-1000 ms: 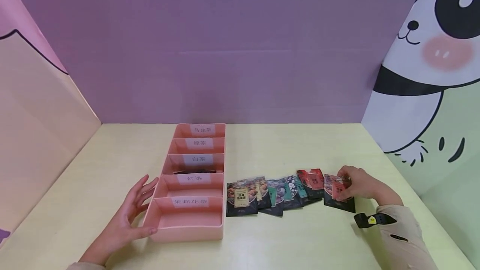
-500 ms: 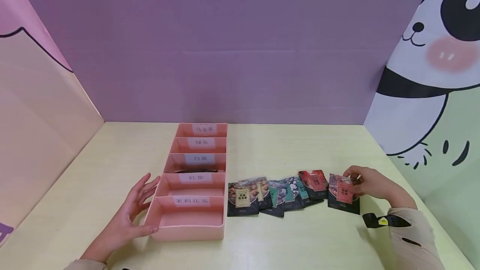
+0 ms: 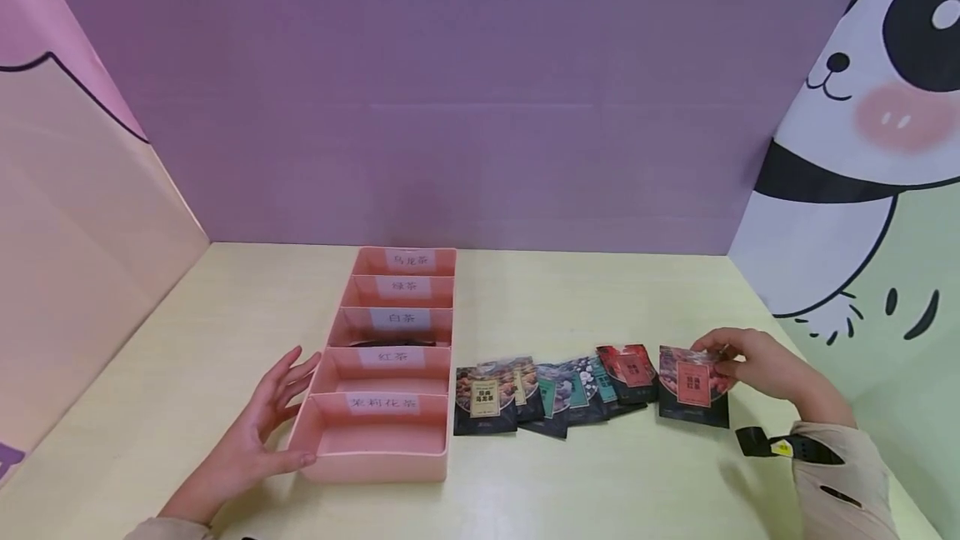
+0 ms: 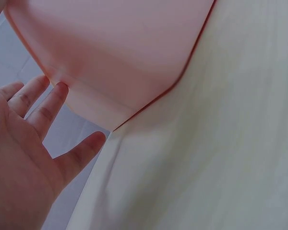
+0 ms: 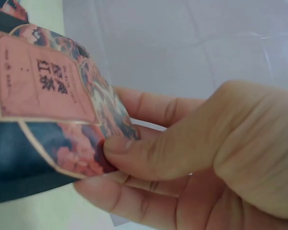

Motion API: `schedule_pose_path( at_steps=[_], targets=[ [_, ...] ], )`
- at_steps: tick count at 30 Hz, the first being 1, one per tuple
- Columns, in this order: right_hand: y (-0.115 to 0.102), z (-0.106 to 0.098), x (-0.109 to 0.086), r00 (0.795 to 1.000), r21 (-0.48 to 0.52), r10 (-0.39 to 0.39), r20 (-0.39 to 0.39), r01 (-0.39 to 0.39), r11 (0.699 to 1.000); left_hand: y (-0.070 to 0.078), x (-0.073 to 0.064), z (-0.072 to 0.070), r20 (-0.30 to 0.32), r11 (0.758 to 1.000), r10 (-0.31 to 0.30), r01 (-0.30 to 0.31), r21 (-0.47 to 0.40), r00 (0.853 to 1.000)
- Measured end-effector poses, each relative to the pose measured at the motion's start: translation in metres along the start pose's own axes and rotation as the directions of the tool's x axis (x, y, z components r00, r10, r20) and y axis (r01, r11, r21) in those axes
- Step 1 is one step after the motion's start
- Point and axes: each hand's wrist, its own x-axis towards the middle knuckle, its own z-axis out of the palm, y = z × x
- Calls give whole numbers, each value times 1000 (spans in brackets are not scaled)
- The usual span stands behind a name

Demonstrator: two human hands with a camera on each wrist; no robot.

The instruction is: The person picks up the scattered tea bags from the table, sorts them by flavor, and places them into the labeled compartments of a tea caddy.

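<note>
My right hand (image 3: 768, 365) pinches a dark tea sachet (image 3: 693, 386) with a pink label by its right edge, thumb in front and fingers behind, as the right wrist view shows. The sachet is tilted up with its printed front showing. Left of it lies a red-topped sachet (image 3: 628, 373). My left hand (image 3: 243, 440) is beside the near left corner of a pink divided box (image 3: 375, 467), fingers spread and straight. In the left wrist view its fingertips are right at the wall of the box (image 4: 101, 57).
Several overlapping sachets (image 3: 486, 402) fan out to the right of the box. A dark sachet (image 3: 393, 344) lies in the box's middle compartment. White labels (image 3: 382, 403) mark each compartment. A purple wall (image 3: 480, 107) closes off the back of the table (image 3: 570, 490).
My right hand has shifted right and tilted the pink-label sachet up, away from the red-topped one, uncovering its label. The left hand and box stay put.
</note>
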Motion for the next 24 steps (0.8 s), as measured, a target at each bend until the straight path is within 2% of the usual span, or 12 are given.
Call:
schedule_pose_path(
  at_steps=[5,8,12,16,21,24],
  targets=[
    [-7,-1,0,995,-45,-22,-99,18,999,2,0,-2,1,1000,-27,27,11,1000],
    [-12,-3,4,981,-82,-58,-188,44,996,1,0,-3,2,998,-55,55,22,998],
    [-19,-6,11,952,-122,-101,-288,68,990,-2,-1,-2,3,998,-62,62,19,998],
    [-29,-5,18,917,-143,-104,-384,53,988,-3,0,0,2,1000,-31,31,4,1000],
    [-39,-1,28,867,-99,-113,-485,74,992,-3,-1,0,0,1000,-16,16,-1,1000],
    [-46,1,35,854,-69,-106,-510,83,994,-3,-1,0,-5,1000,-13,13,2,1000]
  ],
)
